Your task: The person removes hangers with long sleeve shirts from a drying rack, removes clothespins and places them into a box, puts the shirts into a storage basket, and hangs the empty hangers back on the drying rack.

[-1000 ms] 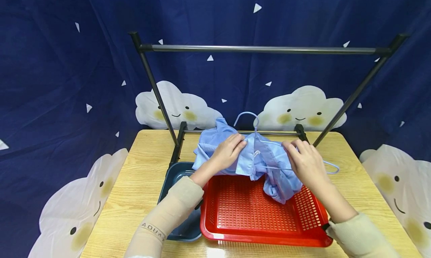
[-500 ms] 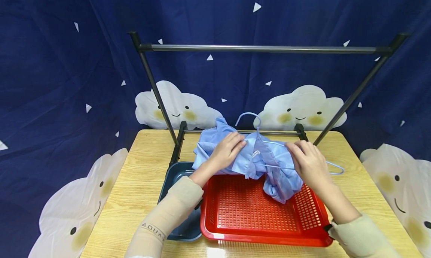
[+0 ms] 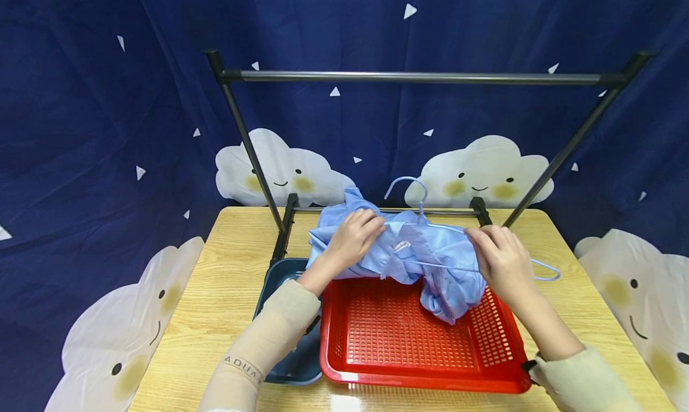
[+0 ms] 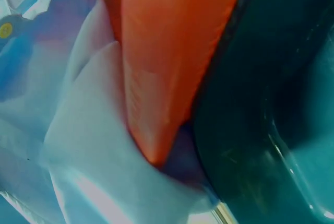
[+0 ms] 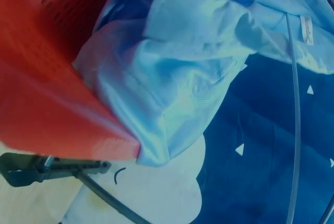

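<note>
Dark blue curtain (image 3: 107,131) with cloud faces closes the back, and before it a black clothes rack (image 3: 420,77) stands on the wooden bench (image 3: 204,304). From my distant place I see the light-blue shirt (image 3: 438,247) lying bunched across the far rim of the red basket (image 3: 404,377), one fold drooping inside; it seems this rim gives the cloth some support. Beside the basket is a dark tray (image 3: 262,292). My left hand (image 3: 352,235) pinches the cloth, I think to keep it steady against the thin hanger (image 3: 441,265). My right hand (image 3: 500,259) holds the hanger near its free end, thumb and fingers gripping the wire, hook upward. Both forearms reach inward over the bench, backs of hands up. Because cloth and fingers cover it, I cannot say how far the hanger's left end goes.
</note>
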Demonstrator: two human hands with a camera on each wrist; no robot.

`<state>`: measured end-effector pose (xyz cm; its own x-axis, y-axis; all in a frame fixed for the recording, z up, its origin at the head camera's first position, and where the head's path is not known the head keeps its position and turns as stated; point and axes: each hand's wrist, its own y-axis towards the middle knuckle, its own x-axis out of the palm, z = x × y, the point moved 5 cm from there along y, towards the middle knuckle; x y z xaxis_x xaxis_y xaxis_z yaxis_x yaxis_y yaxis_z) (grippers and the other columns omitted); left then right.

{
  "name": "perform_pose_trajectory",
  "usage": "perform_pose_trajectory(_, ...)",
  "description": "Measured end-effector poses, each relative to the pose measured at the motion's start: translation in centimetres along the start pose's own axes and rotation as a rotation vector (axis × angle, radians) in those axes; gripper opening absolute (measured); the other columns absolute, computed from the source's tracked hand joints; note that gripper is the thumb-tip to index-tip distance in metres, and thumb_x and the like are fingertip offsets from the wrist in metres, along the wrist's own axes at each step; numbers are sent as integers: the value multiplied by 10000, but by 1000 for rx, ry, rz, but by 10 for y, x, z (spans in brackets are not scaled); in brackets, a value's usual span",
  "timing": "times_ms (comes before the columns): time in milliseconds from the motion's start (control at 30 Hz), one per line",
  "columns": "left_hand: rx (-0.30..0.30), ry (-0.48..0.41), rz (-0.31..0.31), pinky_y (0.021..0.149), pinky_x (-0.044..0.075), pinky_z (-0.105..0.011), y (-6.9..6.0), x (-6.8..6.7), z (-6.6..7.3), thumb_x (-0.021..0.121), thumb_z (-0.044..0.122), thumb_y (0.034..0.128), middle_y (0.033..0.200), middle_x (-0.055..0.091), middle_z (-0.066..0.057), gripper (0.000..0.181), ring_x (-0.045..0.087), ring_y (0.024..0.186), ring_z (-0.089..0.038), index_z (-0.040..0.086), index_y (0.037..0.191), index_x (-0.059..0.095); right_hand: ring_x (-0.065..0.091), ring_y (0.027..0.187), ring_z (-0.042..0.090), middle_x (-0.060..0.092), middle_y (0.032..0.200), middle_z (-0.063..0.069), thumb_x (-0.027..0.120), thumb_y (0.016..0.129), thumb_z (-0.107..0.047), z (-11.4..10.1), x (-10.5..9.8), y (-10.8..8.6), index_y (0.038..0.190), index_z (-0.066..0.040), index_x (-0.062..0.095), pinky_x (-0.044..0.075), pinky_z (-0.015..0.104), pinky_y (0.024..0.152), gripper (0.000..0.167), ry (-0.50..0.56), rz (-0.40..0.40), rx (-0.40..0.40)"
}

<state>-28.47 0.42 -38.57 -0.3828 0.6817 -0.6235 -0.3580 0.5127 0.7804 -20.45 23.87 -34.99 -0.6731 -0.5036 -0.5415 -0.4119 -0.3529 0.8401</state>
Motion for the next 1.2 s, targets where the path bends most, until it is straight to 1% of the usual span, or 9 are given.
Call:
perform_pose_trajectory(233, -59, -13, 7, 689, 415, -311, -7, -3, -14, 254, 341, 1000, 856, 535, -31, 426, 492, 773, -191, 72, 937, 578, 482, 650, 339, 545, 786, 173, 410, 975, -226, 7, -10, -3, 992, -2, 621, 361, 404, 582, 308, 2, 26, 20)
perform_pose_trajectory(433, -87, -19, 12, 712, 429, -334, -10, -5, -21, 238, 333, 1002, 864, 544, -52, 439, 506, 787, -214, 51, 953, 571, 487, 659, 354, 541, 776, 182, 439, 965, -215, 13, -17, -7, 978, 13, 626, 349, 408, 613, 295, 15, 63, 26)
perform_pose_trajectory(600, -121, -29, 30, 709, 421, -356, -13, -7, -27, 355, 238, 995, 854, 521, -74, 287, 489, 784, -247, 34, 952, 551, 475, 636, 368, 540, 760, 195, 452, 958, -216, 15, -22, -9, 944, 19, 628, 331, 403, 592, 294, 16, 127, 28)
perform_pose_trajectory(700, -147, -50, 49, 693, 403, -363, -16, -9, -32, 447, 151, 959, 831, 491, -81, 153, 470, 770, -259, 27, 946, 536, 477, 634, 374, 542, 756, 203, 441, 961, -222, 15, -26, -8, 928, 22, 621, 333, 406, 585, 305, 15, 160, 25)
perform_pose_trajectory(800, -175, -82, 76, 677, 394, -364, -18, -10, -37, 483, 87, 931, 813, 469, -87, 78, 455, 754, -261, 20, 931, 524, 472, 623, 372, 537, 748, 202, 431, 965, -223, 14, -30, -6, 919, 25, 614, 325, 394, 571, 312, 6, 181, 24)
perform_pose_trajectory(933, -227, -118, 102, 684, 398, -371, -23, -10, -44, 482, 53, 925, 808, 475, -96, 62, 458, 756, -267, 7, 926, 524, 453, 608, 370, 524, 736, 200, 430, 968, -218, 14, -35, -3, 906, 30, 608, 312, 379, 568, 312, -5, 213, 30)
perform_pose_trajectory(1033, -280, -134, 103, 711, 406, -378, -26, -10, -49, 459, 81, 943, 827, 500, -108, 110, 475, 780, -275, -3, 945, 530, 443, 595, 372, 519, 727, 200, 440, 964, -218, 16, -37, -3, 894, 29, 608, 309, 385, 569, 307, -11, 244, 33)
perform_pose_trajectory(1067, -297, -137, 103, 712, 406, -379, -27, -10, -51, 428, 120, 964, 829, 502, -113, 162, 476, 783, -278, -6, 949, 529, 445, 593, 371, 519, 726, 198, 444, 963, -222, 18, -38, -4, 893, 25, 608, 309, 388, 564, 304, -19, 251, 35)
perform_pose_trajectory(1200, -368, -166, 98, 721, 404, -370, -29, -10, -56, 424, 116, 966, 839, 505, -113, 156, 481, 797, -276, -4, 952, 524, 436, 563, 367, 519, 717, 190, 460, 954, -233, 21, -40, -6, 878, 11, 611, 286, 393, 531, 297, -46, 291, 45)
